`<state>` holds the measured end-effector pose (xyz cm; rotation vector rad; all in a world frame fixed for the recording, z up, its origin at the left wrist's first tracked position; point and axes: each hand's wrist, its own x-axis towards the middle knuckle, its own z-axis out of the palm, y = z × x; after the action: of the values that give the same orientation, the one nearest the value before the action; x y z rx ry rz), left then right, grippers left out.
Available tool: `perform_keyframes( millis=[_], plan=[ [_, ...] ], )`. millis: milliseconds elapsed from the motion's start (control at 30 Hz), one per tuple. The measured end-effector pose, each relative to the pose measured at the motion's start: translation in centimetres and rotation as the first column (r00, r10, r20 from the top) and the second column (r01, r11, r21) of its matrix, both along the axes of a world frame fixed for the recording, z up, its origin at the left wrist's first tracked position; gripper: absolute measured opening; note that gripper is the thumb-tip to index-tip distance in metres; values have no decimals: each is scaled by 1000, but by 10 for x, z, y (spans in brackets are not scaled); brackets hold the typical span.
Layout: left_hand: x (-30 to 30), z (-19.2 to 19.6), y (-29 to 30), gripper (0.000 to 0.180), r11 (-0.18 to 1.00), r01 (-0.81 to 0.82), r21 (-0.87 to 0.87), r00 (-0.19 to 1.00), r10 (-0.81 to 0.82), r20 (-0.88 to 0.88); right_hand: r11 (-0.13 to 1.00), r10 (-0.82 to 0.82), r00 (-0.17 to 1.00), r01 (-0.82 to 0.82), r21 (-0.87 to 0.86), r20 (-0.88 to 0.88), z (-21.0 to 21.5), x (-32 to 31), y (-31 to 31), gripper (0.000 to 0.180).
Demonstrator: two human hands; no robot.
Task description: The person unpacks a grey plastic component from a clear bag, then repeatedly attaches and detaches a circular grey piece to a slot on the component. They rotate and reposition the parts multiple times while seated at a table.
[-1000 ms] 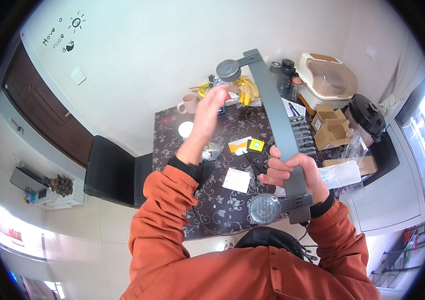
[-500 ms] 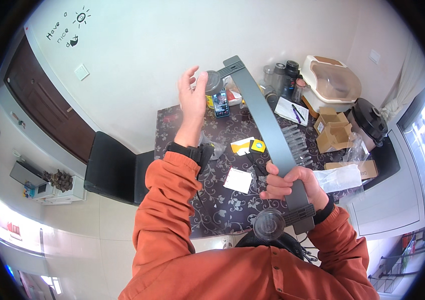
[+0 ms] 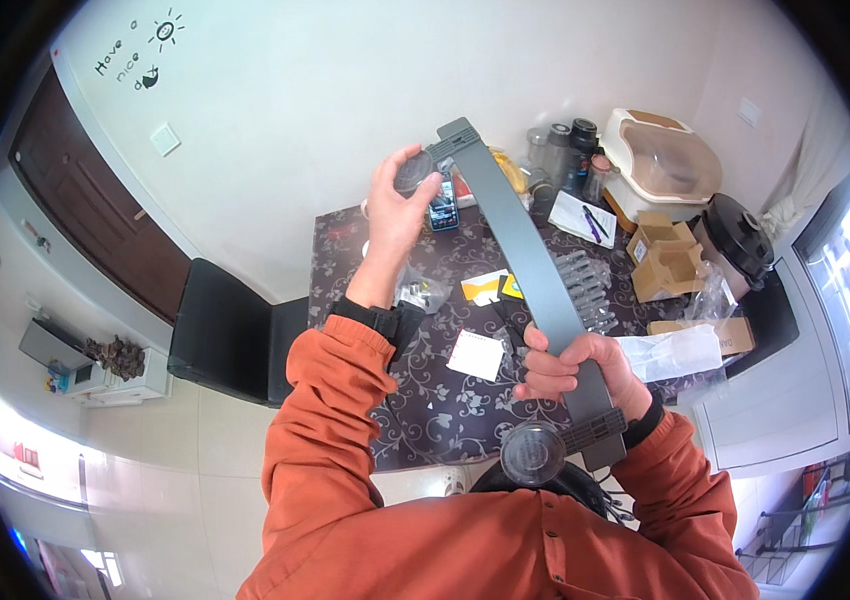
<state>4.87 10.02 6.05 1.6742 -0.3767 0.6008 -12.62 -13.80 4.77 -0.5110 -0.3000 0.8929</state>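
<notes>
I hold a long, flat grey bar (image 3: 517,245) tilted above the table, its far end up and to the left. Each end carries a ribbed bracket with a round, dark, clear-faced disc that looks like a suction cup. My right hand (image 3: 590,368) is closed around the bar near its lower end, just above the near disc (image 3: 533,453). At the upper end, my left hand (image 3: 398,208) grips the far disc (image 3: 412,173) between thumb and fingers.
Beneath the bar, the dark patterned table (image 3: 425,400) holds a phone (image 3: 443,205), a white paper square (image 3: 476,355) and a plastic bag (image 3: 425,292). Bottles (image 3: 581,150), opened cardboard boxes (image 3: 667,270) and a lidded pot (image 3: 735,240) stand right. A black chair (image 3: 223,330) is left.
My left hand has moved from beside the far disc to a thumb-and-finger grip on it. The bar's upper end has shifted slightly left and down; my right hand keeps its hold.
</notes>
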Motion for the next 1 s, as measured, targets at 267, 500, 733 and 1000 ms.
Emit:
perform_keyframes(
  millis=[267, 500, 733, 1000],
  plan=[
    [-10, -1, -4, 65, 994, -108, -31, 993, 106, -51, 998, -56, 998, 56, -27, 2, 0, 2, 1, 19],
    [-143, 2, -25, 53, 839, 257, 480, 881, -407, 239, 943, -300, 941, 318, 103, -160, -4, 28, -11, 12],
    [-188, -18, -63, 67, 731, 400, 553, 891, -451, -50, 905, -344, 906, 390, 171, -247, 0, 32, -12, 15],
    [-166, -24, -60, 60, 727, 353, 589, 862, -497, 97, 896, -384, 894, 421, 140, -231, -6, 36, -17, 13]
  ],
)
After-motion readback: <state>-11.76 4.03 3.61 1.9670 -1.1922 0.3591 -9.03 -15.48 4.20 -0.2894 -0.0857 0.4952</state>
